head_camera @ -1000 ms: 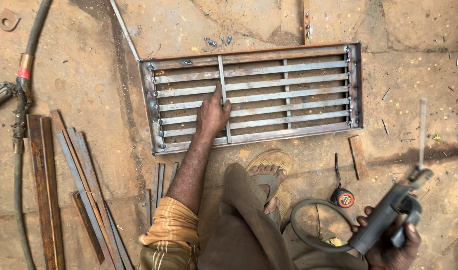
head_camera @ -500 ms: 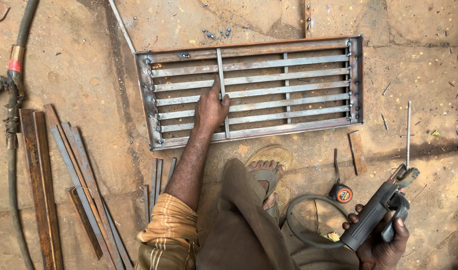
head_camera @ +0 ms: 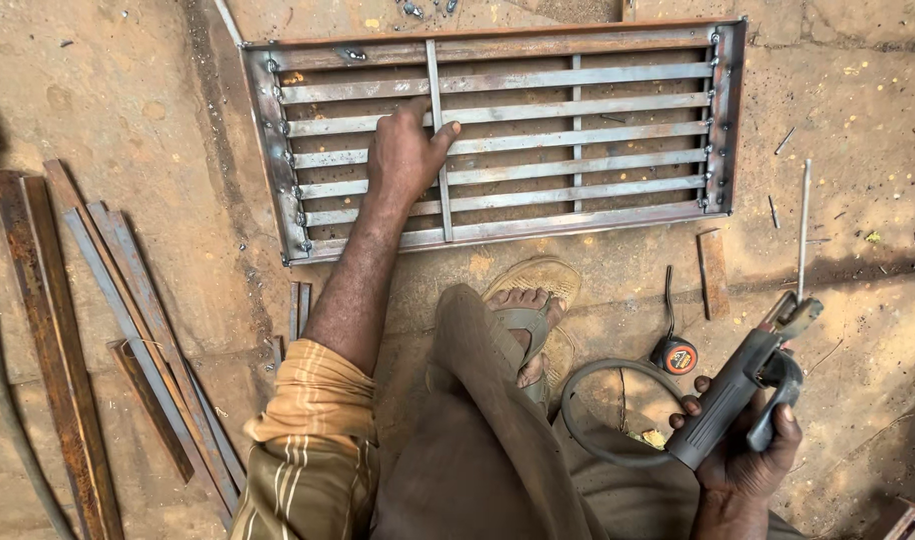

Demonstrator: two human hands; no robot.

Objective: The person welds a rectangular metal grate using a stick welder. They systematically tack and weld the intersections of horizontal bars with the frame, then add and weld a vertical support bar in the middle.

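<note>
A rectangular metal grille with several horizontal slats lies flat on the dirt floor ahead of me. My left hand presses on a loose upright flat bar laid across the slats near the grille's left side. My right hand grips a grey welding electrode holder at the lower right. A thin welding rod sticks up from its jaws, apart from the grille. A grey cable loops from the holder's base.
Rusty angle irons and flat bars lie in a bundle at the left. A small tape measure sits by the cable. My sandalled foot rests below the grille. A short rusty bar piece lies near the grille's lower right corner.
The view has moved closer, so the grille looks larger. My right hand with the holder has risen slightly and the rod now points more upright. My left hand stays on the upright bar.
</note>
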